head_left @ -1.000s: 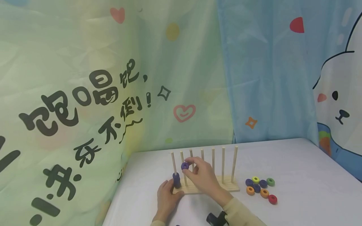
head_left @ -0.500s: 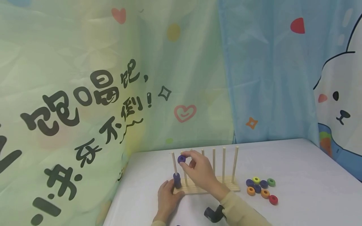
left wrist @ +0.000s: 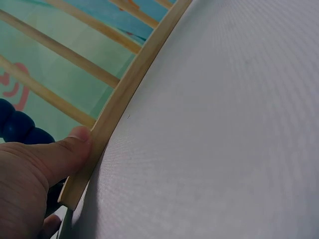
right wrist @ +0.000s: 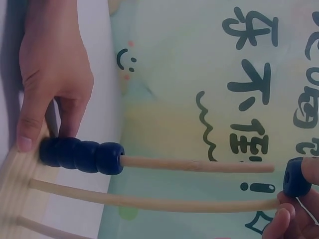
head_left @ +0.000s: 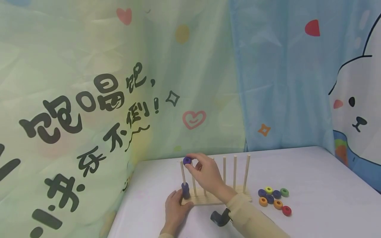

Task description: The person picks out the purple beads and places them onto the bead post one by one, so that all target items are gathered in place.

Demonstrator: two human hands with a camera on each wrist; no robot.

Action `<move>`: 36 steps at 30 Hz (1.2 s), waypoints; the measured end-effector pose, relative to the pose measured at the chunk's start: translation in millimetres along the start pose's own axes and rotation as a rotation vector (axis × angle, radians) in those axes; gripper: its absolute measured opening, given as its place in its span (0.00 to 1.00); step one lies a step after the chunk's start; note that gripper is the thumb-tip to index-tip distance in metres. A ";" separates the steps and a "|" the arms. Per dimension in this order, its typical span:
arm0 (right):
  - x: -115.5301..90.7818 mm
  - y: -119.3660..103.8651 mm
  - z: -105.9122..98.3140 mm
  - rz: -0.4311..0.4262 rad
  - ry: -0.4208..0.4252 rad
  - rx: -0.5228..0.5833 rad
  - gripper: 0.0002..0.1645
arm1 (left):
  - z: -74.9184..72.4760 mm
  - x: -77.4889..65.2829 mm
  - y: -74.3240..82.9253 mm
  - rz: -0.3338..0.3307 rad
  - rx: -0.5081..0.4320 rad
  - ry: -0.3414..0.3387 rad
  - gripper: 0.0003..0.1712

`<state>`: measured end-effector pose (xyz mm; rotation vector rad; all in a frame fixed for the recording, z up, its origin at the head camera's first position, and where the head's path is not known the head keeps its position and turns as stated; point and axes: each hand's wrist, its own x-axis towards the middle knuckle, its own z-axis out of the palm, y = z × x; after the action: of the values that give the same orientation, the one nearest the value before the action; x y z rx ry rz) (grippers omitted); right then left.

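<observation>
A wooden peg stand (head_left: pixel 205 199) with a row of upright pegs stands on the table. My left hand (head_left: pixel 176 209) grips its left end, the thumb (left wrist: pixel 79 134) lying on the base's front edge. Several dark blue beads (right wrist: pixel 82 155) are stacked at the foot of the leftmost peg (head_left: pixel 183 172), beside that hand. Between thumb and fingertips my right hand (head_left: pixel 207 173) pinches another blue bead (head_left: pixel 187 161). In the right wrist view this bead (right wrist: pixel 297 178) is just off the tip of the leftmost peg, a small gap between them.
Right of the stand lies a loose group of beads: blue ones, a yellow bead (head_left: pixel 269 190), a green bead (head_left: pixel 284 192), orange ones and a red bead (head_left: pixel 286 211). A black device (head_left: pixel 219 218) hangs by my right wrist. Printed curtains (head_left: pixel 190 82) back the white table (head_left: pixel 315 178).
My right hand has risen and moved left with the pinched bead, from in front of the second peg to near the leftmost peg's top. The left hand has stayed in place.
</observation>
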<state>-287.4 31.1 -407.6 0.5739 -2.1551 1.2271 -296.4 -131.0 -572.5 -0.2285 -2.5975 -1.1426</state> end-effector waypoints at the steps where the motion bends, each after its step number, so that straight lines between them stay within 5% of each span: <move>1: 1.2 0.0 0.4 0.006 -0.004 0.001 0.18 | 0.1 0.1 0.1 -0.004 0.003 -0.001 0.35; 13: 13.8 -5.3 11.8 0.060 -0.055 -0.071 0.19 | 4.8 1.9 -2.7 -0.073 0.004 -0.022 0.35; 36: 10.8 3.6 20.8 0.090 -0.099 -0.139 0.17 | 3.9 1.4 -1.7 -0.027 0.007 -0.006 0.34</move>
<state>-303.3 13.9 -410.9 0.4919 -2.3509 1.1044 -299.0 -129.2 -575.7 -0.1965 -2.6174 -1.1434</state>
